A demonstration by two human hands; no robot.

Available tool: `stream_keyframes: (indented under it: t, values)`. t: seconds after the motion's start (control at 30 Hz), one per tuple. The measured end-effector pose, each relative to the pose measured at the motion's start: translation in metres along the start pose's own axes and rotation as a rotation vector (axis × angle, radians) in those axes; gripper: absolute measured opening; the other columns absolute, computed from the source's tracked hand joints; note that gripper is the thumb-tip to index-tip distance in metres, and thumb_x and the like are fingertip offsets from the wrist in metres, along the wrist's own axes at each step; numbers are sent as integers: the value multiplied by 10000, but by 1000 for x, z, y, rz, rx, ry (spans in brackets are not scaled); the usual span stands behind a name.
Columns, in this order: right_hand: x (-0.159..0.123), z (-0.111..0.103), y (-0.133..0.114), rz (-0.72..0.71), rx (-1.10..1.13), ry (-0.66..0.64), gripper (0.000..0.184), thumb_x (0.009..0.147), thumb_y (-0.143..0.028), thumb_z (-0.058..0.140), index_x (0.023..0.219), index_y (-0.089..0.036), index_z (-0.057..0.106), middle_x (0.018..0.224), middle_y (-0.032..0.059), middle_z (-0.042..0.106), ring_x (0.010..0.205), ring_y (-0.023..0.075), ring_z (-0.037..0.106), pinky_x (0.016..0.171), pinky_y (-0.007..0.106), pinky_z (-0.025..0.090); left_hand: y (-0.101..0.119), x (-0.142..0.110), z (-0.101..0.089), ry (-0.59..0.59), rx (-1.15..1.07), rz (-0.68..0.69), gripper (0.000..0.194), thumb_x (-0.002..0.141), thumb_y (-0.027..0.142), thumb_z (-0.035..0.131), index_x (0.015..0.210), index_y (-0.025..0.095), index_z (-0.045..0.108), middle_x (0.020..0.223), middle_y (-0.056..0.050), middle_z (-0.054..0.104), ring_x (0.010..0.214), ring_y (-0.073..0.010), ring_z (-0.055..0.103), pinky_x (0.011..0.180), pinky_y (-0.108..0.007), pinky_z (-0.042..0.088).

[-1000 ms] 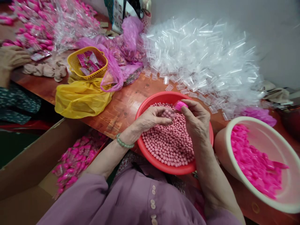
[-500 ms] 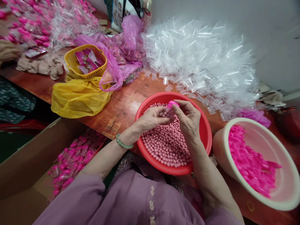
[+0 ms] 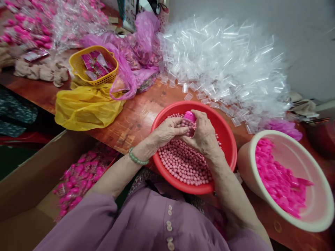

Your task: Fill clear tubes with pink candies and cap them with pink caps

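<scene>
Tube (image 3: 186, 129) of beads, pink cap (image 3: 190, 116) on top, at frame centre over a red bowl (image 3: 228, 150): left hand (image 3: 166, 133) pinching its left side, fingers narrow; right hand (image 3: 205, 135) curled about its right side, fingers holding it. Lower right, white tub (image 3: 311, 167) of pink pieces (image 3: 279, 179).

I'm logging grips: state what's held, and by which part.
A clear container of pink beads with a pink cap: the left hand pinches one side, the right hand clasps the other, a finger at the cap.

One head-worn camera, looking forward and down, close over the red basin (image 3: 227, 139), grey wall (image 3: 309, 48) beyond
</scene>
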State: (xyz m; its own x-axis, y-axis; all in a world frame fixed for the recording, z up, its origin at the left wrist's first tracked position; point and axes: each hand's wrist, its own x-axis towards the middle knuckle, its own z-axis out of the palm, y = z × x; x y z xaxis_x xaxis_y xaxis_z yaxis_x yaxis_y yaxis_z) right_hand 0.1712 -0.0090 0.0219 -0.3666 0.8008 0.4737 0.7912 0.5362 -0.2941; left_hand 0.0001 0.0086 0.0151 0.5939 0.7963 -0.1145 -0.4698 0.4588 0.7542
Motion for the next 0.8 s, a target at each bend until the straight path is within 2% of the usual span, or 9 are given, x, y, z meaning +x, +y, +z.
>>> stream_keyframes:
  t: [0.1, 0.17, 0.27, 0.37, 0.47, 0.57, 0.7, 0.8]
  values:
    - [-1, 2, 1, -54, -96, 42, 696, 822, -527, 692, 1360, -166, 437, 1172, 197, 650, 1053, 370, 646, 862, 522, 540, 0, 1, 0, -42, 7, 3, 393, 609, 314, 938, 863, 99, 730, 819, -37, 720, 755, -100, 651, 790, -236, 512]
    - [-1, 2, 1, -94, -107, 79, 684, 816, -544, 689, 1331, -173, 435, 1115, 174, 656, 999, 353, 650, 842, 504, 539, 0, 1, -1, -68, 17, -9, 438, 665, 450, 901, 862, 97, 732, 806, -56, 729, 760, -123, 664, 805, -266, 526]
    - [-2, 2, -1, -117, -111, 88, 679, 810, -554, 696, 1315, -187, 429, 1110, 161, 659, 977, 340, 647, 856, 498, 523, 1, 3, -1, -56, 19, -79, 584, 781, 688, 716, 896, 117, 741, 796, -91, 744, 797, -182, 696, 777, -306, 546]
    - [-2, 4, -3, -141, -117, 64, 687, 813, -565, 689, 1321, -178, 434, 1122, 167, 663, 980, 344, 638, 851, 489, 498, 3, 6, -3, -56, -16, -198, 680, 842, 790, 540, 907, 146, 746, 737, -89, 733, 791, -203, 709, 705, -292, 541]
    - [-1, 8, -4, -186, -110, 74, 667, 838, -568, 658, 1322, -160, 449, 1079, 167, 675, 949, 337, 631, 829, 473, 472, 3, 8, -4, -25, -56, -242, 638, 880, 753, 519, 894, 155, 739, 686, -69, 706, 709, -184, 689, 671, -288, 535]
    - [-1, 13, -4, -220, -113, 74, 660, 854, -552, 642, 1340, -151, 447, 1069, 169, 683, 945, 332, 625, 837, 467, 452, 0, 9, -1, 103, -84, -249, 518, 931, 627, 547, 848, 147, 723, 645, -46, 677, 611, -145, 626, 653, -284, 533]
    - [-3, 18, -4, -193, -93, 19, 671, 853, -546, 635, 1368, -159, 447, 1105, 168, 687, 1008, 339, 617, 889, 482, 431, -5, 8, 9, 344, -88, -104, 282, 944, 339, 577, 750, 155, 667, 649, 4, 648, 626, -108, 585, 656, -234, 509]
    - [-4, 20, -5, -192, -87, 9, 642, 859, -530, 628, 1359, -163, 462, 1087, 159, 698, 985, 328, 629, 900, 486, 428, -5, 7, 15, 469, 4, -9, 222, 895, 184, 569, 680, 176, 624, 646, 33, 617, 657, -111, 566, 664, -228, 489]
